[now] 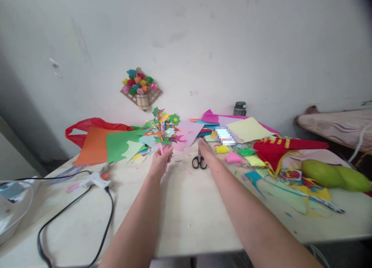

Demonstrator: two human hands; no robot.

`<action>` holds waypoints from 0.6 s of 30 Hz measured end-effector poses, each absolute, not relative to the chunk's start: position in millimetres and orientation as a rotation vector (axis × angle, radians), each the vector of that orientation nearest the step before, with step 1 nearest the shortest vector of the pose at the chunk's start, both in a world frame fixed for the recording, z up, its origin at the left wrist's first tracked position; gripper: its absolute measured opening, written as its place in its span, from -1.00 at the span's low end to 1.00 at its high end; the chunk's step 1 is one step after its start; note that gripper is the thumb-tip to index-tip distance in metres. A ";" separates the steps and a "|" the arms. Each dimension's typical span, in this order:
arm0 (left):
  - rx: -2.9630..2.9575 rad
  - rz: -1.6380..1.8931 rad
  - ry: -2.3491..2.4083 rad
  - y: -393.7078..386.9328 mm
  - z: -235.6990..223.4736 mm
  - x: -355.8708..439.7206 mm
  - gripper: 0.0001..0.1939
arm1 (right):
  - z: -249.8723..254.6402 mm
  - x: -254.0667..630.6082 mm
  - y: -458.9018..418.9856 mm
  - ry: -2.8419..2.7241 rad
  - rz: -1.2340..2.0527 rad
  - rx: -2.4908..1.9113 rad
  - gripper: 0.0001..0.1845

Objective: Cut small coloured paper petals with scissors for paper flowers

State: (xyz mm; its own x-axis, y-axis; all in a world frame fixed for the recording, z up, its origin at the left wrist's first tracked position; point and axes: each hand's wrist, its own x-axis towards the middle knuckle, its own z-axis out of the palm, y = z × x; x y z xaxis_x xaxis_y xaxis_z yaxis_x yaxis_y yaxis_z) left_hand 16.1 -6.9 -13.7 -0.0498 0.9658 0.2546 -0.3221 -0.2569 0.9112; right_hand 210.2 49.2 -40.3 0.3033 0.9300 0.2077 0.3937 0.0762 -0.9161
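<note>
My left hand (161, 159) is closed round the stems of a bunch of paper flowers (162, 130) in many colours and holds it upright above the table. My right hand (205, 149) reaches forward and rests on black-handled scissors (199, 160) that lie on the table; its fingers curl over the blades' end. Whether it grips them is unclear.
Coloured paper sheets (116, 144) and scraps (232, 155) cover the table's far side. A white glue gun (97, 178) with a black cord (72, 206) lies at left. A red bag (87, 126), green gourd-like objects (331, 174), a dark jar (240, 108) and a wall flower craft (140, 87) are around.
</note>
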 end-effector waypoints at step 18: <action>1.149 1.552 0.819 -4.6 -19.0 15.7 -0.63 | -7.8 263.3 45.3 -0.450 0.489 -1.257 -0.24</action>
State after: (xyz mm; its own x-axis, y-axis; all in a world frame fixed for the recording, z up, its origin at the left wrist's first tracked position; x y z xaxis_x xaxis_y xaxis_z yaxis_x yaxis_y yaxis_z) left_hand 15.7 -4.6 -19.0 -0.0522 0.9611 0.2712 -0.3181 -0.2734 0.9078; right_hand 263.3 45.3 -7.8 0.8142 0.5780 0.0538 -0.1019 0.2335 -0.9670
